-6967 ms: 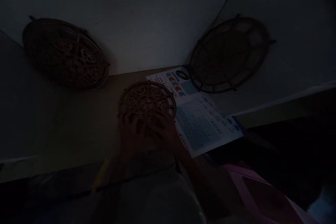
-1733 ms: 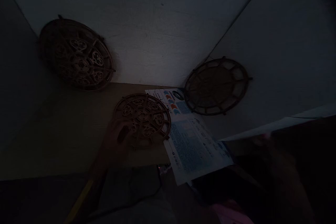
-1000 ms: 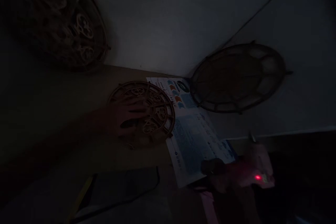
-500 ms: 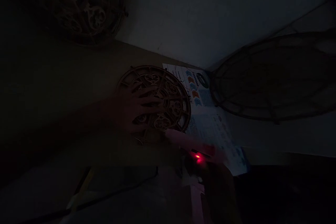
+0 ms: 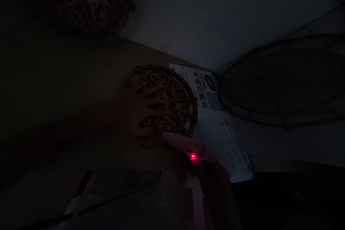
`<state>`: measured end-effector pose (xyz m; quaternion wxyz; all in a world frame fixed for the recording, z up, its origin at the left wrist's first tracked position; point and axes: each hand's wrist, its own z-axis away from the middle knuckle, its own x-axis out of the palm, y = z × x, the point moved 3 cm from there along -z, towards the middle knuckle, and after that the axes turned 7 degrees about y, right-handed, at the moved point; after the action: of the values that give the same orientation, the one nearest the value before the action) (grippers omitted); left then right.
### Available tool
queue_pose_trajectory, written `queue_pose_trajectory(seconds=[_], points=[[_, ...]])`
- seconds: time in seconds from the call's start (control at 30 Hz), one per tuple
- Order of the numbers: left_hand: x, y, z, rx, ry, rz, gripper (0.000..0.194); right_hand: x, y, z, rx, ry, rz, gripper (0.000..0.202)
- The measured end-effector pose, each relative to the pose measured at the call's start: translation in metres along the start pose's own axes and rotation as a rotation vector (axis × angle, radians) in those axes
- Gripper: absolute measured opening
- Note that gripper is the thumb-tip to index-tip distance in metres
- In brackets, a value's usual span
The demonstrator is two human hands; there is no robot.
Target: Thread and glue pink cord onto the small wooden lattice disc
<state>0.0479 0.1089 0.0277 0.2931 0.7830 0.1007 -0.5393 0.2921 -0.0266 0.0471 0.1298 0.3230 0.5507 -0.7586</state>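
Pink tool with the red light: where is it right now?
In the head view, just below centre, the pink tool is in the right hand, its tip at the round lattice's near side.

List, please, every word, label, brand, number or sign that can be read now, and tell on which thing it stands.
No text can be read with certainty.
Printed sheet: lines of print, too small, dark and blurred; orange and blue arrow-like shapes show.
Pink tool in the right hand: red light, no readable label.
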Motion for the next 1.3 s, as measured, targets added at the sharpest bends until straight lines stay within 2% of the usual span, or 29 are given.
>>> queue_pose_trajectory(seconds=[0.1,0.27,0.5,0.77,0.97,1.3], points=[[-0.001,0.001,0.0,0.002,0.001,-0.025,0.061,-0.001,-0.003,-0.002,-0.048,0.031,0.065,0.064],[0.0,0.0,0.0,-0.008,-0.011,-0.028,0.061,-0.003,0.007,-0.011,-0.103,-0.008,0.108,0.068],[0.001,0.002,0.0,-0.025,-0.012,-0.023,0.061,-0.004,0.012,-0.01,-0.126,0.027,0.124,0.06],[0.003,0.001,0.0,-0.011,0.05,-0.031,0.06,-0.003,-0.013,0.004,-0.027,-0.033,0.02,0.049],[0.003,0.001,0.001,-0.027,0.03,-0.015,0.06,-0.009,-0.011,-0.001,-0.082,0.072,0.179,0.054],[0.002,0.002,0.0,-0.039,0.012,-0.001,0.06,-0.003,-0.021,-0.003,-0.091,0.039,0.153,0.052]])
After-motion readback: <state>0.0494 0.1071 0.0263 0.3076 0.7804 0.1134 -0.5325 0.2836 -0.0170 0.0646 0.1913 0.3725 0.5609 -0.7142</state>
